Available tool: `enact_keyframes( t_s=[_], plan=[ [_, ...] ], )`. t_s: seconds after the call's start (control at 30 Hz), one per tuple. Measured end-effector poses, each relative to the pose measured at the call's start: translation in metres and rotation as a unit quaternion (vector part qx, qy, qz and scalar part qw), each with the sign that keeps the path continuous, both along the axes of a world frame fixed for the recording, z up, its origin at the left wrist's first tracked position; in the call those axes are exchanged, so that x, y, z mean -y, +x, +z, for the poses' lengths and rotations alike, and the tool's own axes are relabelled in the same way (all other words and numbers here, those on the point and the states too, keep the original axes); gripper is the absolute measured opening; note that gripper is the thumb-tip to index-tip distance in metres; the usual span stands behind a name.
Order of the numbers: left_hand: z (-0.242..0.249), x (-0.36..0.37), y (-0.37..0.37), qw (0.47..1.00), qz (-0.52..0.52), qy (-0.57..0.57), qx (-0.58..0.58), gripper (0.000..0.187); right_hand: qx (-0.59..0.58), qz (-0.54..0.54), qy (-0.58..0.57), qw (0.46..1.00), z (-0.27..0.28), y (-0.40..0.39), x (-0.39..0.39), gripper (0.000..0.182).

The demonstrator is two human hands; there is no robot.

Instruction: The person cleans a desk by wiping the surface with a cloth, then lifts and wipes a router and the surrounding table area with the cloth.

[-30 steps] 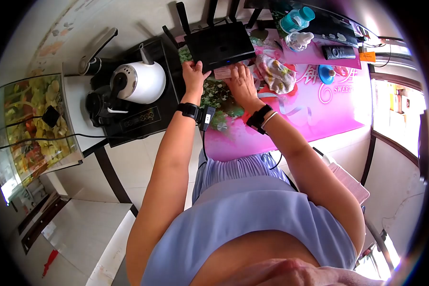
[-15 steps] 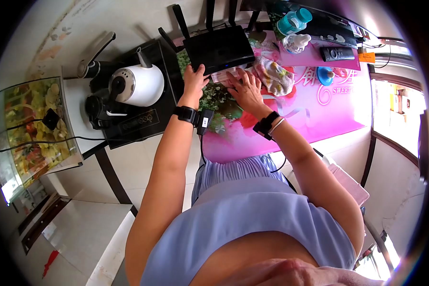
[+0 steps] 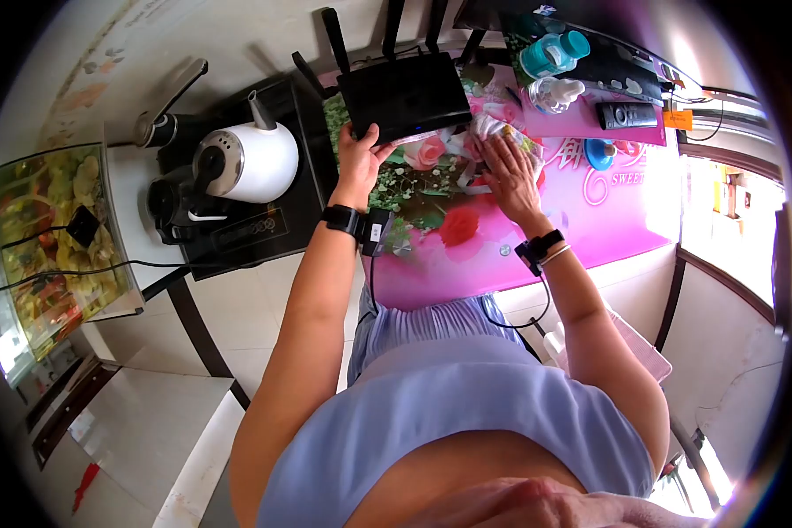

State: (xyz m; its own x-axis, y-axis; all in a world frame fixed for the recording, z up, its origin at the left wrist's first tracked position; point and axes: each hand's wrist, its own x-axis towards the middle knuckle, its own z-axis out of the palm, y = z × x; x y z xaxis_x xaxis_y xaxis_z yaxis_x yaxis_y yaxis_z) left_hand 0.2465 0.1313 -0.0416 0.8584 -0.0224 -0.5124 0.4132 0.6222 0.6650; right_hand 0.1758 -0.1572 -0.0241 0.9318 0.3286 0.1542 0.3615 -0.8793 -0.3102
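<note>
1. Left hand (image 3: 358, 157) gripped the near edge of the black router (image 3: 404, 92), lifted a bit off the pink flowery table mat (image 3: 466, 238).
2. Right hand (image 3: 508, 167) lay open and flat on a patterned cloth (image 3: 495, 128), maybe wiping.
3. Best held steady; antennas stuck up behind.
4. Nearby: white kettle (image 3: 251, 158) left, water bottle (image 3: 550, 53) and remote (image 3: 627, 114) right.

My left hand (image 3: 358, 157) grips the router (image 3: 404, 91) at twelve o'clock; my right hand (image 3: 509, 172) lies on the cloth (image 3: 487, 128) at one o'clock — kettle (image 3: 246, 158) at ten, bottle (image 3: 553, 51) behind the cloth.
</note>
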Motion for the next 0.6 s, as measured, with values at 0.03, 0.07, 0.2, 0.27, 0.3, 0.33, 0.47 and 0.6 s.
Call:
enact_keyframes(
  t_s=[0.03, 0.07, 0.2, 0.27, 0.3, 0.33, 0.47, 0.6],
  plan=[
    [-0.003, -0.002, 0.001, 1.0, 0.0, -0.002, 0.0, 0.03, 0.0, 0.0, -0.002, 1.0, 0.0, 0.004, 0.001, 0.057],
    [-0.006, -0.006, 0.002, 1.0, -0.002, -0.012, 0.007, 0.033, -0.024, 0.004, -0.019, 1.0, -0.002, 0.01, 0.001, 0.057],
    [-0.005, -0.021, 0.003, 0.999, -0.017, -0.036, 0.006, 0.034, -0.02, 0.052, -0.043, 0.998, 0.001, 0.051, -0.007, 0.051],
    [-0.003, -0.029, 0.004, 0.999, -0.031, -0.037, 0.008, 0.033, 0.052, 0.132, -0.096, 0.985, 0.003, 0.073, -0.005, 0.046],
    [0.002, -0.032, 0.003, 0.999, -0.03, -0.035, 0.007, 0.033, 0.051, 0.132, -0.093, 0.985, -0.002, 0.078, -0.001, 0.046],
    [0.006, -0.033, 0.003, 0.999, -0.031, -0.036, 0.007, 0.033, 0.051, 0.156, -0.097, 0.982, -0.006, 0.083, 0.003, 0.048],
    [0.012, -0.035, 0.003, 0.997, -0.042, -0.057, 0.032, 0.036, 0.082, 0.101, -0.057, 0.99, -0.016, 0.098, -0.022, 0.056],
    [0.011, -0.035, 0.0, 0.997, -0.033, -0.065, 0.033, 0.035, 0.077, -0.016, -0.191, 0.978, -0.046, 0.145, -0.048, 0.066]
  ],
)
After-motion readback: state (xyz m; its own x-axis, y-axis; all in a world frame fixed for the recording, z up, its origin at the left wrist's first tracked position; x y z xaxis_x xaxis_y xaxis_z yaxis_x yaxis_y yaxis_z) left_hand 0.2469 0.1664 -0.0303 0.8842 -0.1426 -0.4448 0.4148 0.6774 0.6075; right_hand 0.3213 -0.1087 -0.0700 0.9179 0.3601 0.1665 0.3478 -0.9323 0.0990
